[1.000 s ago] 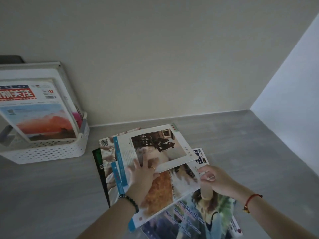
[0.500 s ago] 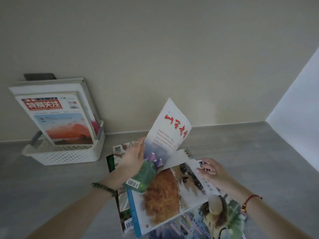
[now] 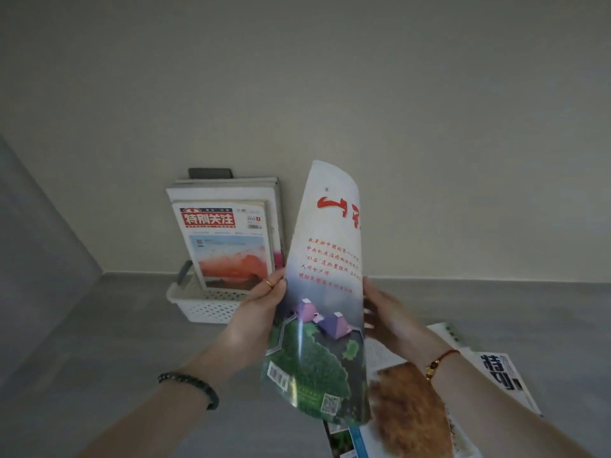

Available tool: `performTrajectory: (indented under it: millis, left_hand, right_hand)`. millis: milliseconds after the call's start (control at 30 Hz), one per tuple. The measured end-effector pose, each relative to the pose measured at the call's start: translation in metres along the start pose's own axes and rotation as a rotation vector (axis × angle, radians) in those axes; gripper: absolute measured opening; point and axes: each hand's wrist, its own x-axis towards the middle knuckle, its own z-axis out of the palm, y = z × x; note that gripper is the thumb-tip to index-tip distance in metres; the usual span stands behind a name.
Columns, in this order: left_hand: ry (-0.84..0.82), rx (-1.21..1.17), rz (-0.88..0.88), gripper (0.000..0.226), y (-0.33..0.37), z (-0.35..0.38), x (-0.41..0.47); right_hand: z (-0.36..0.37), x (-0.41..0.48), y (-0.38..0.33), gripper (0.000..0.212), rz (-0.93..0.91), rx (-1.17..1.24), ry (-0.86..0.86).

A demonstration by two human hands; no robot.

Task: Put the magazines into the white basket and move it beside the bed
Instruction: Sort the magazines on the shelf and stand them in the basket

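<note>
Holding position, item one: a glossy magazine (image 3: 325, 299) with red Chinese script on a pale cover, purple houses and green foliage lower down, raised upright and bowed along its length, top edge curling to the right. Left hand (image 3: 256, 314) clamped on its left edge, a gold ring (image 3: 269, 284) on one finger and a dark bead bracelet (image 3: 191, 386) at the wrist. Right hand (image 3: 386, 317) closed on the right edge, fingers behind the cover; a red cord bracelet (image 3: 441, 360) with a gold bead at that wrist. The two hands sit apart, one to each side of the magazine.

Item two: white basket (image 3: 206, 304), perforated walls, grey handle (image 3: 183, 272), standing on the grey floor (image 3: 99, 342) against the beige wall (image 3: 297, 94), beyond the left hand. Contents: several magazines standing on end and leaning back on the wall; foremost a red-titled magazine (image 3: 229, 246) with an orange landscape on its cover. A dark object (image 3: 210, 172) shows just above the stack; its kind cannot be told.

Item three: loose magazines (image 3: 413, 411) lying overlapped on the floor at lower right, below the right forearm, one with an orange-brown picture, another (image 3: 502, 375) with bold black characters.
</note>
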Motion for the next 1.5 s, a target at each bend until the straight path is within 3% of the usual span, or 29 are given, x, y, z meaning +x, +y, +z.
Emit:
performTrajectory:
  millis: [167, 267, 367, 467, 633, 833, 967, 1033, 1167, 1300, 1433, 1500]
  left_hand:
    - [0.211, 0.107, 0.128, 0.022, 0.042, -0.079, 0.02]
    - [0.276, 0.311, 0.226, 0.019, 0.066, -0.12, 0.038]
    - [0.344, 0.398, 0.312, 0.025, 0.093, -0.147, 0.063]
    - [0.4, 0.417, 0.364, 0.022, 0.116, -0.168, 0.095]
    - [0.429, 0.419, 0.275, 0.016, 0.112, -0.194, 0.136]
    - [0.471, 0.438, 0.135, 0.004, 0.063, -0.225, 0.158]
    - [0.5, 0.427, 0.13, 0.015, 0.049, -0.228, 0.163]
    - [0.435, 0.437, 0.132, 0.029, 0.049, -0.221, 0.165]
    - [0.322, 0.557, 0.079, 0.04, 0.047, -0.202, 0.167]
    - [0.363, 0.536, 0.044, 0.04, 0.046, -0.2, 0.171]
    - [0.36, 0.521, 0.007, 0.043, 0.047, -0.196, 0.166]
    - [0.434, 0.497, 0.006, 0.046, 0.044, -0.189, 0.162]
  right_hand:
    - [0.058, 0.021, -0.026, 0.023, -0.217, 0.148, 0.212]
    - [0.097, 0.038, -0.052, 0.004, -0.435, 0.027, 0.329]
    - [0.138, 0.058, -0.076, 0.018, -0.583, -0.03, 0.376]
    - [0.167, 0.079, -0.094, 0.016, -0.633, -0.019, 0.432]
    - [0.182, 0.118, -0.087, 0.007, -0.626, -0.108, 0.529]
    - [0.174, 0.148, -0.04, 0.01, -0.419, -0.216, 0.583]
    - [0.168, 0.155, -0.018, 0.02, -0.365, -0.284, 0.607]
    - [0.167, 0.159, -0.017, 0.031, -0.367, -0.326, 0.621]
    - [0.18, 0.167, -0.02, 0.057, -0.355, -0.3, 0.493]
    - [0.193, 0.17, -0.023, 0.051, -0.367, -0.349, 0.401]
    - [0.172, 0.156, -0.03, 0.052, -0.329, -0.566, 0.268]
    - [0.158, 0.143, -0.038, 0.056, -0.312, -0.633, 0.266]
